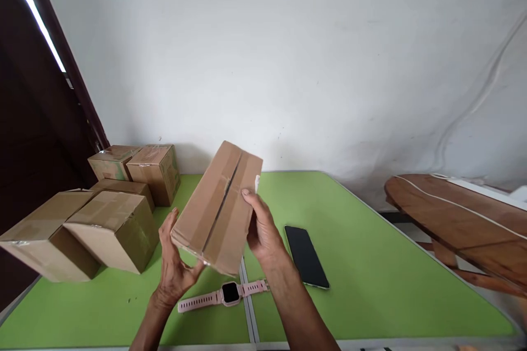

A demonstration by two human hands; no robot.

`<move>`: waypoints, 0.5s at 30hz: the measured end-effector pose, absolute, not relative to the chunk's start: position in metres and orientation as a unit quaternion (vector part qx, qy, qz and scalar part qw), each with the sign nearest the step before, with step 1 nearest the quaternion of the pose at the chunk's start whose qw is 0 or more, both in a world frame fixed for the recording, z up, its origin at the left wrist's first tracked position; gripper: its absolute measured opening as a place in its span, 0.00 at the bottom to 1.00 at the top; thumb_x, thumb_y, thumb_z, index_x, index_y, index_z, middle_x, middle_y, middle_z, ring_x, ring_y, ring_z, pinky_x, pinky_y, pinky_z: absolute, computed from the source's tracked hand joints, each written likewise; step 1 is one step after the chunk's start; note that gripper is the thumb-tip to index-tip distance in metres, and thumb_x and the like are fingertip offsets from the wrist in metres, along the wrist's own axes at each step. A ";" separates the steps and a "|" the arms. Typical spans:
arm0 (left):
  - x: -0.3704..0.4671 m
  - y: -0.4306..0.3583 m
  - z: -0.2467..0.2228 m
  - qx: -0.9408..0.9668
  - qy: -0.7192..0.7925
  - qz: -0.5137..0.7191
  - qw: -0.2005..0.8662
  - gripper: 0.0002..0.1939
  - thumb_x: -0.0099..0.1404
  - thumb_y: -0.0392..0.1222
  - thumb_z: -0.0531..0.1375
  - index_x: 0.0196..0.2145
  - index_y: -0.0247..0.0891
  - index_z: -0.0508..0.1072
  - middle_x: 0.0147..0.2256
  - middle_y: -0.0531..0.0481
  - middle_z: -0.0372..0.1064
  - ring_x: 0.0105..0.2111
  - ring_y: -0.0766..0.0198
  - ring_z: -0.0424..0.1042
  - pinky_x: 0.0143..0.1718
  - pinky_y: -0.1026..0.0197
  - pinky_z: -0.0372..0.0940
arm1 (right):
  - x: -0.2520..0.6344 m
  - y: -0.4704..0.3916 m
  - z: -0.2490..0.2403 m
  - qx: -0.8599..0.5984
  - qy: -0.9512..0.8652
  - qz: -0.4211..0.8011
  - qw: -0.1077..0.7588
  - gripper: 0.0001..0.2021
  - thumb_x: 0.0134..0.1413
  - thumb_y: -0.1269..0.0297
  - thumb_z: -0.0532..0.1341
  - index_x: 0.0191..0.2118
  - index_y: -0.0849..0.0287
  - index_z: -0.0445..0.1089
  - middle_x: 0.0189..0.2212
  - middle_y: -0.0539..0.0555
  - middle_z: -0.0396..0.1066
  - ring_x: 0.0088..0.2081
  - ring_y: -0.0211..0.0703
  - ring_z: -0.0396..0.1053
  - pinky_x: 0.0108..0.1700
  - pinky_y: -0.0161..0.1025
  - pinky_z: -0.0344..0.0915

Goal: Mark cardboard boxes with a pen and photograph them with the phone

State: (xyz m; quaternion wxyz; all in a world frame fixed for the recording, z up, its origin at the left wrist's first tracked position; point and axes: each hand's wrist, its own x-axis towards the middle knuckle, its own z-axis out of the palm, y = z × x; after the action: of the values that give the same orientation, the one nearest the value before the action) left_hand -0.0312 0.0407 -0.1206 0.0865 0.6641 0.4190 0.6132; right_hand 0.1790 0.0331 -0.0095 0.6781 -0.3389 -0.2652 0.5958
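A brown cardboard box (214,205), its long seam covered with clear tape, is tilted in the air above the green table. My left hand (175,269) grips its lower left corner, with the thumb under the near edge. On the other side, my right hand (263,227) clasps the box with its thumb on the taped face; its other fingers are hidden behind. Below the box, a pink smartwatch (230,293) lies flat with its strap stretched out. A dark-screened smartphone (307,256) rests to the right of my right forearm.
Several closed cardboard boxes (113,225) stand grouped on the left of the green table (370,274). A white wall (280,55) rises behind it. To the right is a brown wooden table (457,214) with a white cable across it. A dark door (37,120) is at far left.
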 end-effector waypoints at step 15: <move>0.011 0.044 -0.037 0.549 0.400 0.558 0.477 0.56 0.48 0.61 0.80 0.68 0.37 0.67 0.64 0.31 0.73 0.67 0.32 0.69 0.70 0.33 0.64 | 0.127 0.006 -0.054 -0.505 -0.644 -0.095 0.567 0.47 0.63 0.67 0.66 0.81 0.51 0.41 0.66 0.71 0.69 0.64 0.72 0.72 0.59 0.68 0.76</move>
State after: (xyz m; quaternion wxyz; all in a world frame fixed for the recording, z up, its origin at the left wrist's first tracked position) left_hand 0.0114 0.0440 -0.0370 0.4772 0.5486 0.3998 0.5581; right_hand 0.1274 0.0058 -0.0545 0.5666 -0.5051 -0.6441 -0.0946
